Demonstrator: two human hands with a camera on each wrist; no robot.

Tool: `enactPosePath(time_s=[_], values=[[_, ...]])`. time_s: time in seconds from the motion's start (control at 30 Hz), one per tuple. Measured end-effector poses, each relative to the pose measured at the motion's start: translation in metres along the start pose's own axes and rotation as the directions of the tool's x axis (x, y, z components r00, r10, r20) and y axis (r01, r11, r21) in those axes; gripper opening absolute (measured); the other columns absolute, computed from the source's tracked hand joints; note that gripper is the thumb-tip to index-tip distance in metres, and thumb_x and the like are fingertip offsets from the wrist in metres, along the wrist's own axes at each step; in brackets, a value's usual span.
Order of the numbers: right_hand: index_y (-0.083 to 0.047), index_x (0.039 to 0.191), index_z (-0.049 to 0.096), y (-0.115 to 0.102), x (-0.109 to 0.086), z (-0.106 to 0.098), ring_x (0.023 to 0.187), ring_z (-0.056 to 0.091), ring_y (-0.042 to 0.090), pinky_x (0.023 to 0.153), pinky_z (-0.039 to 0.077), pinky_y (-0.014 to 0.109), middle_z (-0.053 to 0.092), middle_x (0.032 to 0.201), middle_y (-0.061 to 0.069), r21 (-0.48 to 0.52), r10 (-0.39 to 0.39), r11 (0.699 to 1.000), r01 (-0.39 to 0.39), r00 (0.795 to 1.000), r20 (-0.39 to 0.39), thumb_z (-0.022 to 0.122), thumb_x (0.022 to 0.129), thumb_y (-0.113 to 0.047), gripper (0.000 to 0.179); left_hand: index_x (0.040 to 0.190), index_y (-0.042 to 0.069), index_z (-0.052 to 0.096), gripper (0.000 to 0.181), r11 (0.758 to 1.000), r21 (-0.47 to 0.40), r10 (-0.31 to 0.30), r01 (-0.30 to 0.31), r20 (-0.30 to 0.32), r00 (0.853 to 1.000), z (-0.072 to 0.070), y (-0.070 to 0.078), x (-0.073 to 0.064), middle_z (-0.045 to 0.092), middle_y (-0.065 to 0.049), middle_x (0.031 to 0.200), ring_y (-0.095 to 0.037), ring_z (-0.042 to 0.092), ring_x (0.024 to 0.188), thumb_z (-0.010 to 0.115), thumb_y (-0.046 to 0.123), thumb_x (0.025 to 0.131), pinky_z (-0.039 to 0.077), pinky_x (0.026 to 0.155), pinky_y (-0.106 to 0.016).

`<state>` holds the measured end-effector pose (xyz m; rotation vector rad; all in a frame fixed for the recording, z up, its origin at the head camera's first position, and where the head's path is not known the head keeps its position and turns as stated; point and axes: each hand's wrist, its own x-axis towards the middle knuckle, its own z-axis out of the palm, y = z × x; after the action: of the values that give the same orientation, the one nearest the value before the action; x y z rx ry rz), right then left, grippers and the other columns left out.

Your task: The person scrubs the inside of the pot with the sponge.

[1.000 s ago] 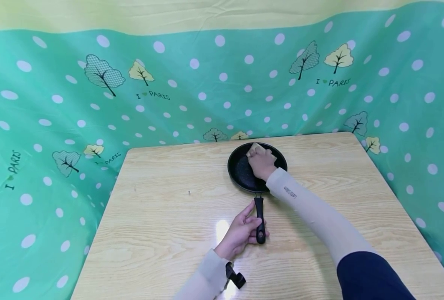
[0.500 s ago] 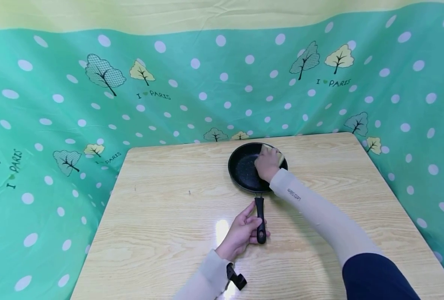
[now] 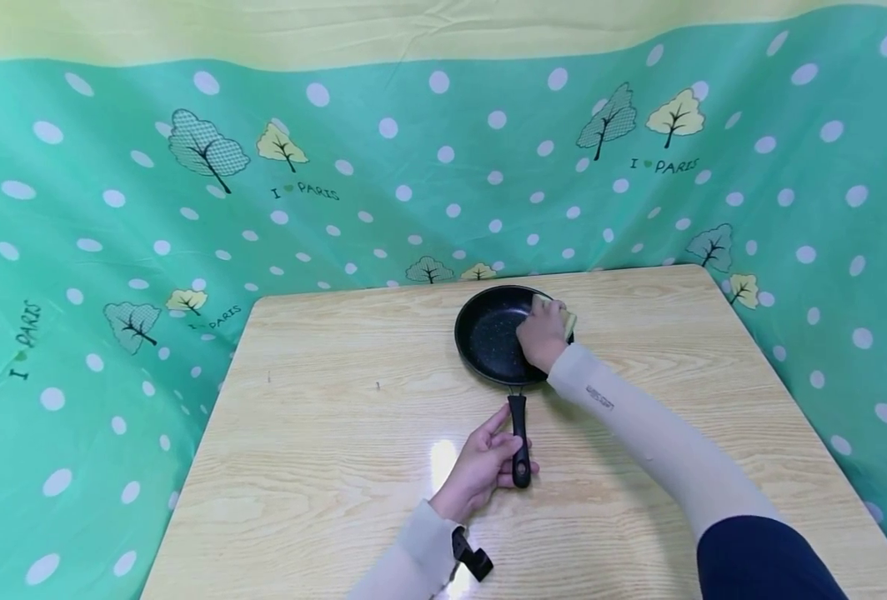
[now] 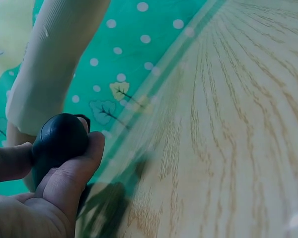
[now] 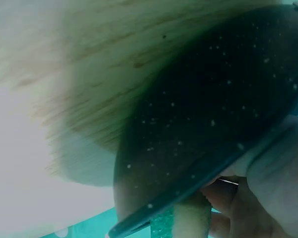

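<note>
A black speckled frying pan [image 3: 492, 333] lies on the wooden table with its handle [image 3: 518, 417] toward me. My left hand [image 3: 481, 462] holds that handle near its end, the thumb on top and fingers beneath. In the left wrist view the handle's rounded end [image 4: 64, 139] sits between thumb and fingers. My right hand [image 3: 543, 333] grips a pale yellow sponge [image 3: 568, 321] at the pan's right rim. The right wrist view shows the sponge [image 5: 188, 218] with a green rough layer, partly hidden behind the rim; the fingers are bent around it.
The wooden table [image 3: 338, 467] stretches to both sides of the pan. Behind and beside it hangs a green dotted curtain [image 3: 383, 167] with printed trees. A black strap with a small block [image 3: 473, 557] is on my left wrist.
My right hand has moved the sponge rightward across the inside of the pan to its right rim. The left hand and the pan stay in place.
</note>
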<state>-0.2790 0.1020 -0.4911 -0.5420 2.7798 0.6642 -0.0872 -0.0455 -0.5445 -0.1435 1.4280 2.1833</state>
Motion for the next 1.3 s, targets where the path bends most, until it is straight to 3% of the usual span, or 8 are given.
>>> enactPosePath(time_s=[0.43,0.57,0.83,1.07,1.3], values=[[-0.011,0.128,0.075,0.002,-0.017,0.003,0.130,0.050,0.043,0.102,0.040,0.066,0.071,0.129,0.014,0.016,-0.015,1.000,0.015,0.999,0.029,0.064,0.102,-0.017,0.028,0.170,0.018,0.022,0.075,0.999,-0.037,0.001,-0.001,0.012,1.000,-0.001,0.000,-0.001,0.069,-0.021,0.116,-0.023,0.077,0.080,0.058,0.002,0.106,0.065,0.064,-0.032],[-0.010,0.129,0.074,0.002,-0.021,0.001,0.126,0.052,0.043,0.100,0.040,0.068,0.071,0.130,0.015,0.059,-0.018,0.998,0.015,0.998,0.056,0.066,0.100,-0.015,0.030,0.170,0.018,0.023,0.074,0.999,-0.032,0.001,-0.001,0.009,1.000,-0.001,0.001,-0.001,0.070,-0.016,0.112,-0.023,0.077,0.080,0.058,0.002,0.106,0.064,0.063,-0.032],[-0.005,0.129,0.073,0.000,-0.028,-0.008,0.112,0.052,0.039,0.099,0.042,0.067,0.068,0.127,0.019,0.145,-0.024,0.989,0.003,0.989,0.145,0.071,0.096,-0.015,0.034,0.170,0.019,0.024,0.074,1.000,-0.031,-0.002,0.002,0.003,1.000,0.000,0.001,-0.001,0.069,-0.019,0.115,-0.023,0.077,0.081,0.059,0.002,0.106,0.065,0.064,-0.033],[-0.003,0.132,0.071,-0.003,-0.029,-0.012,0.115,0.052,0.039,0.104,0.040,0.067,0.066,0.130,0.020,0.215,-0.020,0.976,-0.026,0.978,0.210,0.072,0.096,-0.015,0.037,0.170,0.019,0.024,0.075,0.999,-0.052,-0.007,0.007,0.009,1.000,0.000,0.002,-0.001,0.068,-0.019,0.114,-0.023,0.076,0.080,0.059,0.001,0.106,0.065,0.067,-0.035],[-0.002,0.131,0.071,0.002,-0.033,-0.018,0.114,0.056,0.038,0.105,0.040,0.068,0.066,0.132,0.021,0.297,-0.072,0.955,0.001,0.970,0.230,0.067,0.098,-0.014,0.035,0.170,0.019,0.024,0.075,0.998,-0.058,-0.002,0.003,0.009,1.000,-0.001,0.002,-0.001,0.068,-0.020,0.115,-0.023,0.076,0.078,0.058,0.000,0.105,0.066,0.067,-0.036]])
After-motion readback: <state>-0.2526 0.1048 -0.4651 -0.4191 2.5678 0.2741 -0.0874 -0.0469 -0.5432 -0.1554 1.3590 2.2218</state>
